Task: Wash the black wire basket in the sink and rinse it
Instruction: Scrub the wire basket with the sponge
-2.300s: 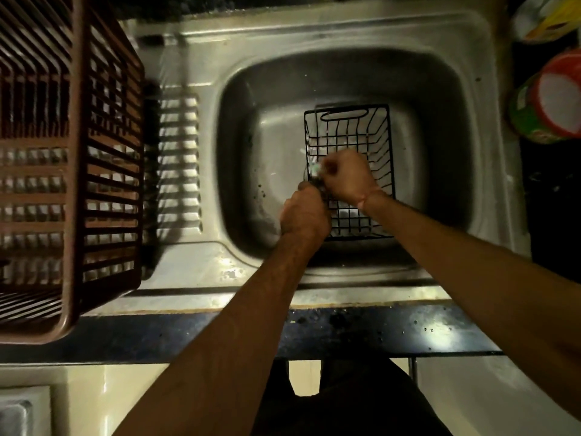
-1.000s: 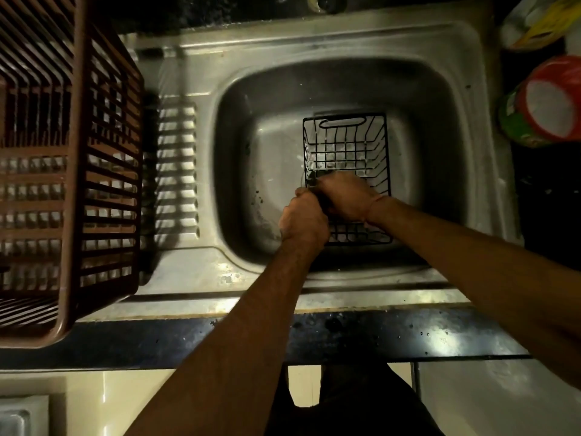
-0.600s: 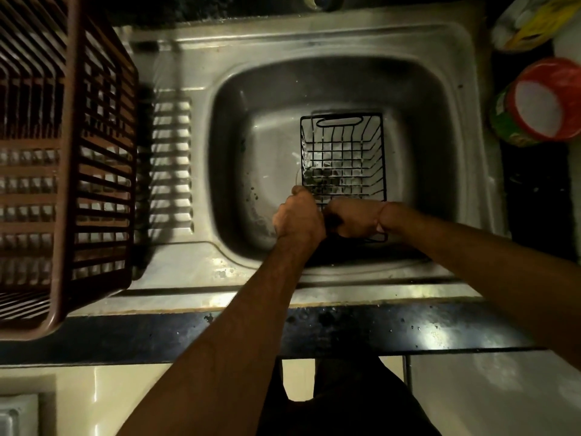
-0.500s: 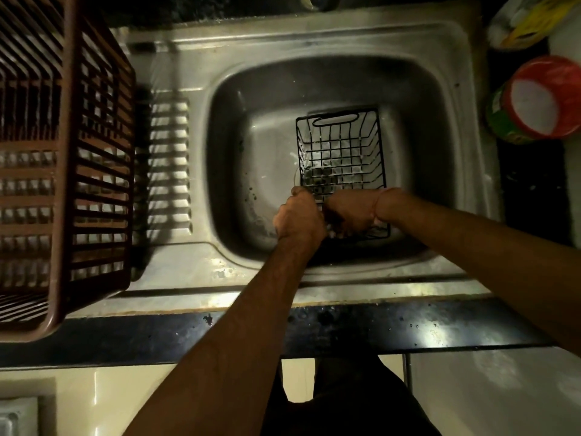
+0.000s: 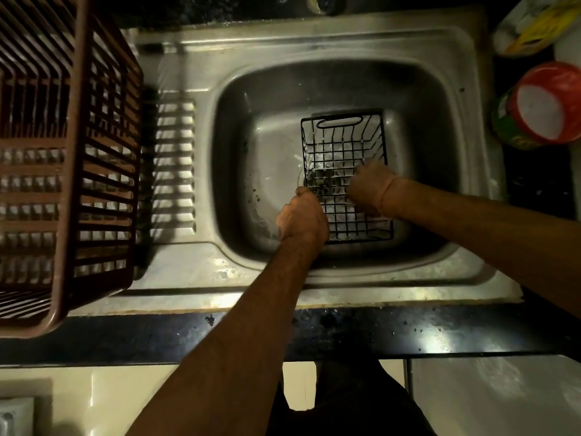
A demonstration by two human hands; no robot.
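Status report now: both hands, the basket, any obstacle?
Left hand grips basket's left rim. Right hand inside black wire basket, contents unclear. Nothing blocking in sink.

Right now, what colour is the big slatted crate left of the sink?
Reddish brown, plain in the head view: the crate.

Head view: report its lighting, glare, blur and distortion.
Head view: dim overall; glare on the sink front rim; the brown crate casts striped shadows on the drainboard; the right hand is motion-blurred inside the black wire basket; wide-angle bending at the edges.

Black wire basket (image 5: 342, 143) in the steel sink (image 5: 314, 45)

Rectangular grid, open side up, handle slot at the far end, standing on the basin floor.
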